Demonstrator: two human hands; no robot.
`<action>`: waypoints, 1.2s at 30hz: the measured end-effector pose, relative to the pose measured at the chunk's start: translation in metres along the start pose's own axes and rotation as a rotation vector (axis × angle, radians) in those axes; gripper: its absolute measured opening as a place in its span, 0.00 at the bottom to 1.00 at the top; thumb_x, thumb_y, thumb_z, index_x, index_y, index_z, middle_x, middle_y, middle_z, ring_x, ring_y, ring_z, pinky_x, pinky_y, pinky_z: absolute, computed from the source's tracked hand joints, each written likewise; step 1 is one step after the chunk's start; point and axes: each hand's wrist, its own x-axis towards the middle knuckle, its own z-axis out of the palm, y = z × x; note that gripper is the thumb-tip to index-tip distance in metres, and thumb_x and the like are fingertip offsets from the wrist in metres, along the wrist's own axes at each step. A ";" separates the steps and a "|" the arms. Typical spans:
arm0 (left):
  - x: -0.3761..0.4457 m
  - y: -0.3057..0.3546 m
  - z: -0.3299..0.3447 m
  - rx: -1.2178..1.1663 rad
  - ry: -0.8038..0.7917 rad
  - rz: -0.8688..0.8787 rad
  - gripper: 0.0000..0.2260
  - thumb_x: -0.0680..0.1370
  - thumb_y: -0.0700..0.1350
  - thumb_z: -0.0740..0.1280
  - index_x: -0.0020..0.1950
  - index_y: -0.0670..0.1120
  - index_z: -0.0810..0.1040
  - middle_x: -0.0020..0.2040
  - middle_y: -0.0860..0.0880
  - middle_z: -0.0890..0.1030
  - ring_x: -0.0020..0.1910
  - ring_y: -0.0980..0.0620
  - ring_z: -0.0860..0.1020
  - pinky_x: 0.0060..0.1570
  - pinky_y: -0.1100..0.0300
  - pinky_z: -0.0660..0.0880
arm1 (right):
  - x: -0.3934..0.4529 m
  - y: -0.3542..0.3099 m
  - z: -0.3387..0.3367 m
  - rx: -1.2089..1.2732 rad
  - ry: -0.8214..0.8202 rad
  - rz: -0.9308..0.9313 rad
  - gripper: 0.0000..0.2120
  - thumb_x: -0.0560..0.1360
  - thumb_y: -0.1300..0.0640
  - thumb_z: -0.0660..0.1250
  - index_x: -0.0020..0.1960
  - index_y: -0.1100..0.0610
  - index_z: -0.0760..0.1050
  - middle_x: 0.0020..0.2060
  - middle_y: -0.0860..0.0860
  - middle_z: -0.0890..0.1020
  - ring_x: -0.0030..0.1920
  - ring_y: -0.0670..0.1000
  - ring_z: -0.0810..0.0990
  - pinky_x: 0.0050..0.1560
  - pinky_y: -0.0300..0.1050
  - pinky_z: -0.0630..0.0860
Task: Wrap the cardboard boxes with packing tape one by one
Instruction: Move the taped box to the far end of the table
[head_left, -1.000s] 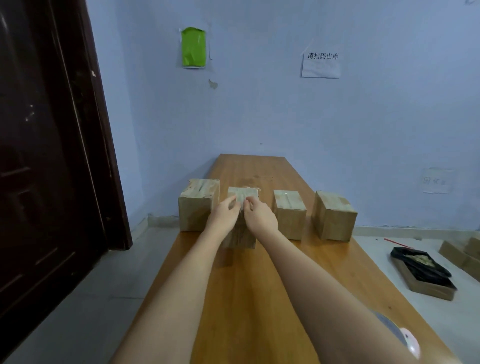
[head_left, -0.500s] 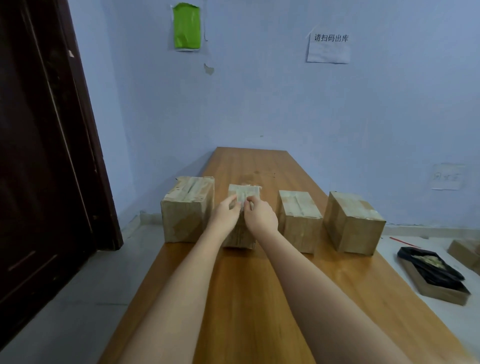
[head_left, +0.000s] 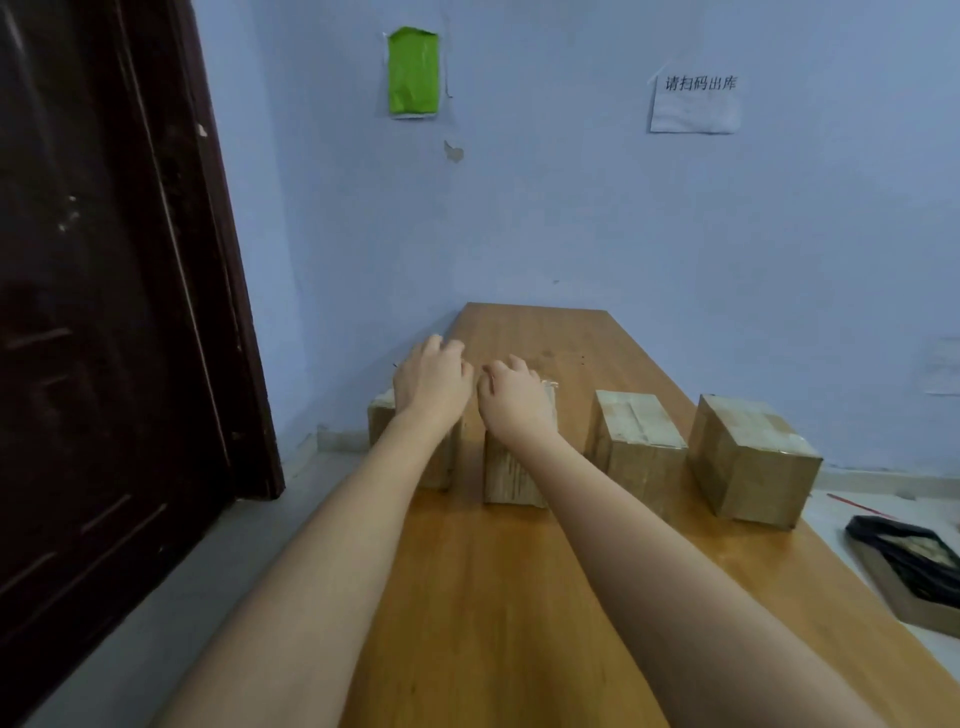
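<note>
Four cardboard boxes stand in a row across the wooden table (head_left: 519, 597), and from where I sit watching the head view both hands are up at the left end of that row. The left hand (head_left: 431, 382) hangs over the leftmost box (head_left: 382, 415), which lies directly beneath and slightly behind it — most of that box is hidden by the hand and forearm. The right hand (head_left: 511, 397) lies on top of the second box (head_left: 511, 475), so that box is straight below the palm with only its front face showing. The third box (head_left: 636, 441) and the fourth box (head_left: 753, 460) sit further right, apart from each other and from either hand.

The relation that matters: the second box has its long axis running away from me along the table, and the right hand lies along that same line, knuckles up, fingers reaching toward the far edge. It is the nearer hand to that box; the left is nearer to the leftmost one.

Both forearms stretch out nearly straight from the bottom of the view, wrists close together, thumbs almost meeting. Fingers on both hands are loosely bent and I see nothing pinched in them — whether the left palm actually touches its box I cannot tell. No tape roll shows anywhere, so I judge the next move calls for fetching one.
</note>
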 end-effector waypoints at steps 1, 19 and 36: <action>0.001 -0.013 -0.006 0.074 -0.021 -0.007 0.16 0.81 0.47 0.55 0.66 0.47 0.72 0.65 0.46 0.72 0.62 0.45 0.70 0.57 0.52 0.69 | 0.001 -0.008 0.003 0.054 -0.012 -0.012 0.18 0.82 0.56 0.51 0.64 0.61 0.73 0.67 0.60 0.70 0.64 0.61 0.69 0.62 0.52 0.67; -0.020 -0.097 0.037 -0.519 -0.274 -0.430 0.22 0.82 0.56 0.52 0.75 0.56 0.57 0.73 0.48 0.64 0.70 0.45 0.64 0.66 0.50 0.63 | 0.002 -0.032 0.090 0.514 -0.149 0.332 0.29 0.82 0.46 0.48 0.78 0.58 0.47 0.74 0.59 0.61 0.69 0.61 0.67 0.65 0.53 0.66; -0.049 -0.079 -0.063 -0.535 -0.158 -0.328 0.18 0.81 0.55 0.54 0.69 0.54 0.70 0.69 0.54 0.71 0.67 0.51 0.68 0.62 0.56 0.65 | -0.045 -0.078 0.011 0.689 -0.156 0.267 0.27 0.82 0.45 0.48 0.77 0.55 0.54 0.71 0.55 0.68 0.69 0.58 0.68 0.68 0.55 0.65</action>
